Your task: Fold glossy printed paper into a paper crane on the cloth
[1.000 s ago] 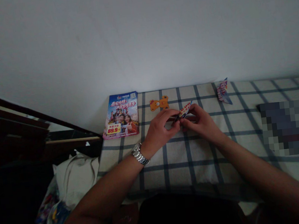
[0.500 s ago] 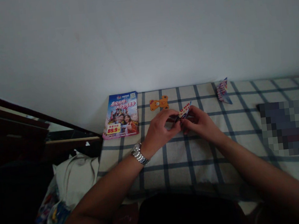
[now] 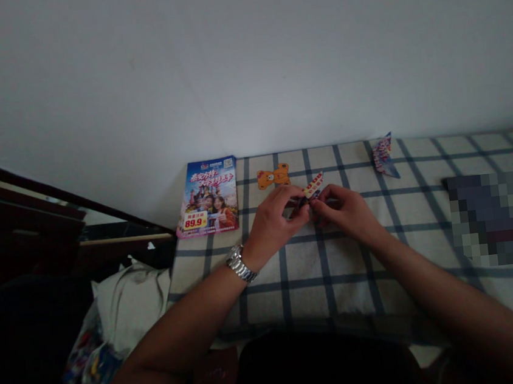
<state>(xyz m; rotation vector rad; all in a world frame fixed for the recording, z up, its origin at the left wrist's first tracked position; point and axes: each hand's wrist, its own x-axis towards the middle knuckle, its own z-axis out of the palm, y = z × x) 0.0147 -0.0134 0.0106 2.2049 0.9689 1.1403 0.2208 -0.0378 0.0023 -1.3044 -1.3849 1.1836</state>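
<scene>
My left hand, with a metal watch on its wrist, and my right hand meet over a checked cloth. Both pinch a small folded piece of printed paper, red, white and blue, whose tip sticks up between the fingertips. Fingers of both hands are curled closed around it.
A colourful flyer lies at the cloth's far left corner, with an orange bear-shaped cutout beside it. Another folded paper piece sits near the wall. A blurred dark patch is at right. Clothes and a bag lie left, below.
The folded paper has shifted slightly left and tilted between my fingertips. My hands have stayed in nearly the same place.
</scene>
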